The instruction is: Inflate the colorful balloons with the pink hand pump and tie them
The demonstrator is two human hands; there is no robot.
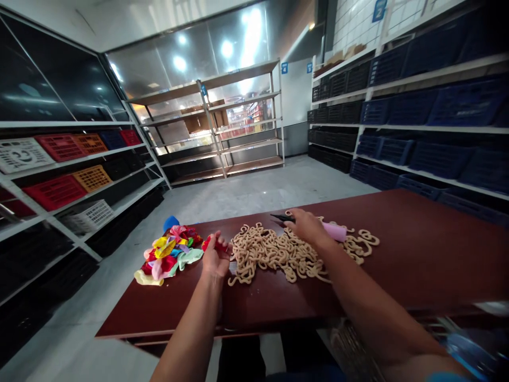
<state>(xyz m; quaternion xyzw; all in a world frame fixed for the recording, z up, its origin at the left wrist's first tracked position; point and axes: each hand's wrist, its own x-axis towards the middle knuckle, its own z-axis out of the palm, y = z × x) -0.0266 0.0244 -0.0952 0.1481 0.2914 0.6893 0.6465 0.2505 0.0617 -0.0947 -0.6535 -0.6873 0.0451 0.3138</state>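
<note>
Many coils (274,254) near balloons (169,256); left fingers (218,240) around red balloon (206,243), right fingers (298,215) around tool (283,217)

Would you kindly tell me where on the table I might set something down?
The largest bare patch of the reddish-brown table lies right of the beige rope-like coils. Another lies between the limp multicoloured pieces and the near edge. It is crowded mid-table: the coils spread there, the left hand beside them, the right hand over them.
</note>
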